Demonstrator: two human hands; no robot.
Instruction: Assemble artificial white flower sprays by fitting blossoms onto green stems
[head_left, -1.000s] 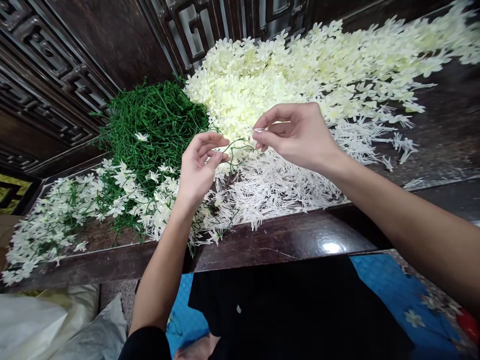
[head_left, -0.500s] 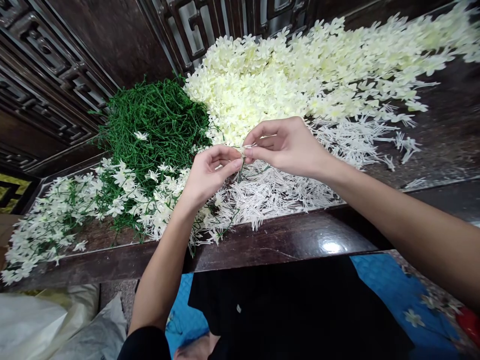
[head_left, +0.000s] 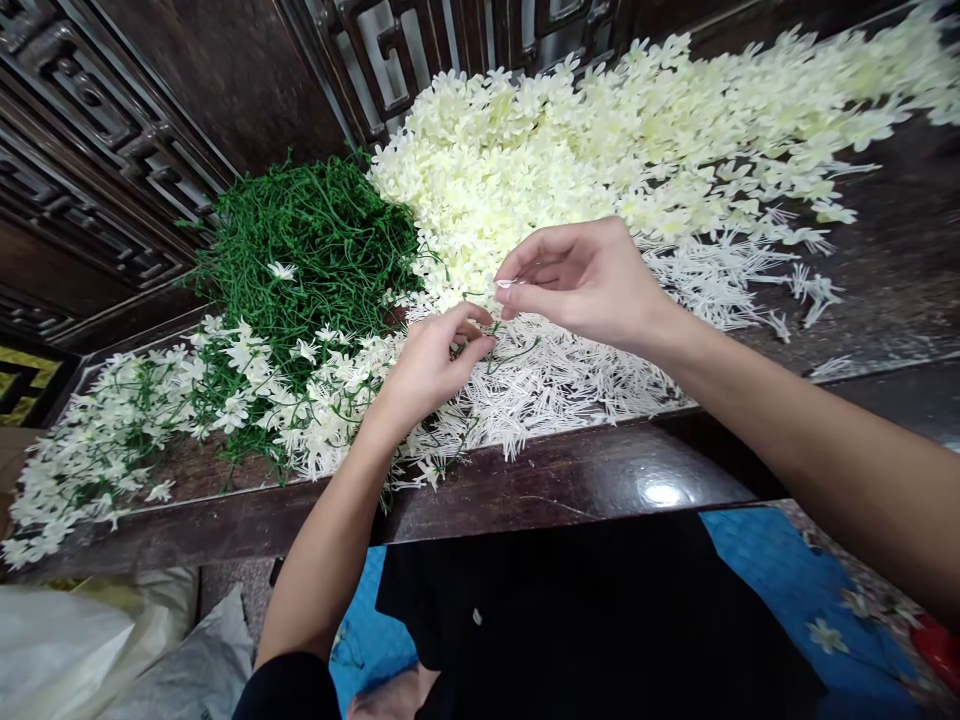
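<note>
My right grip [head_left: 585,275] was narrow, thumb and forefinger pinched on one tiny white piece [head_left: 508,284], too small for me to make out its shape. My left grip [head_left: 435,365] was just beside and a little lower, its fingers curled in around one thin green stem [head_left: 517,353] whose free length arched out to the right. The two grips were apart, with a small gap between the fingertips.

Right under them spread a heap of white sprigs [head_left: 547,385], far too many to count, running almost to the front edge of the surface [head_left: 600,470]. Behind it rose a bank of pale flowers [head_left: 517,160], also past counting, stretching off to the right along the back. Left of that sat one dense heap of green stems [head_left: 307,240], with one white flower [head_left: 282,271] lying on top. Stemmed flowers [head_left: 127,410] trailed away to the left end and over the front edge there.

I had the most room at the right, where dark wood lay bare, and along the glossy front lip between my forearms. Carved panels [head_left: 277,75] closed off the back. Below the edge were my black clothing [head_left: 585,620], carrying one pale mark [head_left: 477,617] too small to read, two bags [head_left: 60,640] at the left, and a blue mat [head_left: 787,570] with one fallen flower [head_left: 827,637] at the right.
</note>
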